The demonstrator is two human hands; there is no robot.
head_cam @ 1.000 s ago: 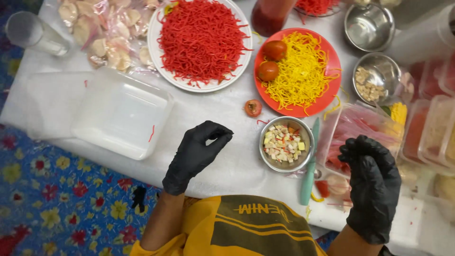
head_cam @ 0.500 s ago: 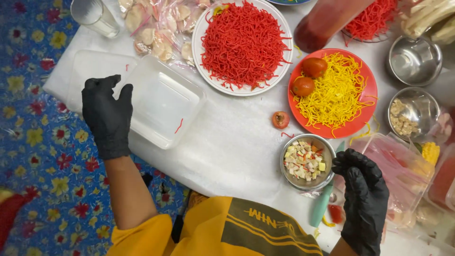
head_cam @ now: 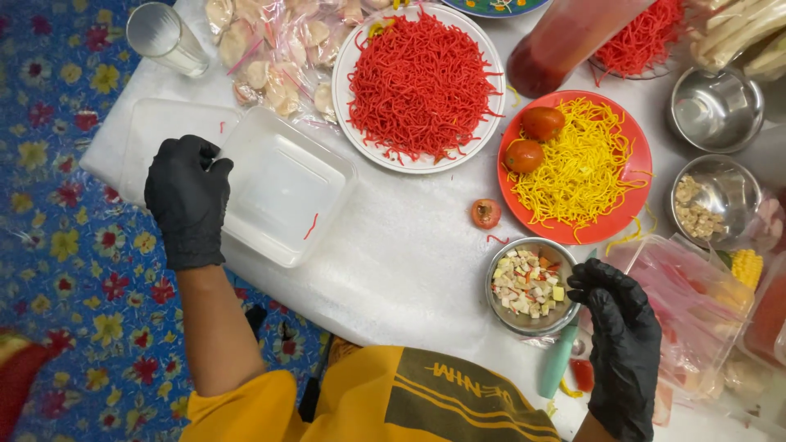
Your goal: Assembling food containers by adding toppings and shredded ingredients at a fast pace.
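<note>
Black-gloved left hand [head_cam: 188, 196] pinches the clear plastic container [head_cam: 282, 184] at its rim; right hand [head_cam: 622, 344], fingers seemingly loose, touches the steel bowl [head_cam: 532, 286].

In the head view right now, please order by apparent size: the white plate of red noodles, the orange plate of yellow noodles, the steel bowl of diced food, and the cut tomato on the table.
1. White plate of red noodles
2. Orange plate of yellow noodles, only slightly smaller
3. Steel bowl of diced food
4. Cut tomato
</note>
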